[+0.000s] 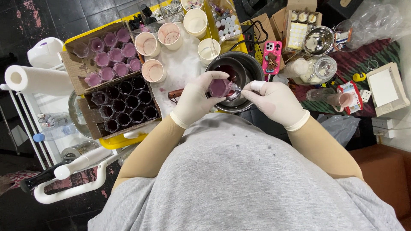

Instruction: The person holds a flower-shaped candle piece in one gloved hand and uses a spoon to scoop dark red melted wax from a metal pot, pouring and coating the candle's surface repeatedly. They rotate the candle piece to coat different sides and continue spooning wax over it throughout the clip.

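Gloved left hand (195, 100) grips a small purple-filled cup (219, 87) over the steel bowl (252, 64); right hand (276, 102) pinches what seems a spoon, filling it—steady pouring needed.

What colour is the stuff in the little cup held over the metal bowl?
Purple-pink, in the small cup held by the gloved left hand; the head view shows it.

Shiny metal bowl (248, 68), matt white rubbery gloves on both hands, glossy purple plastic cup (219, 87), brown cardboard trays (81, 70).
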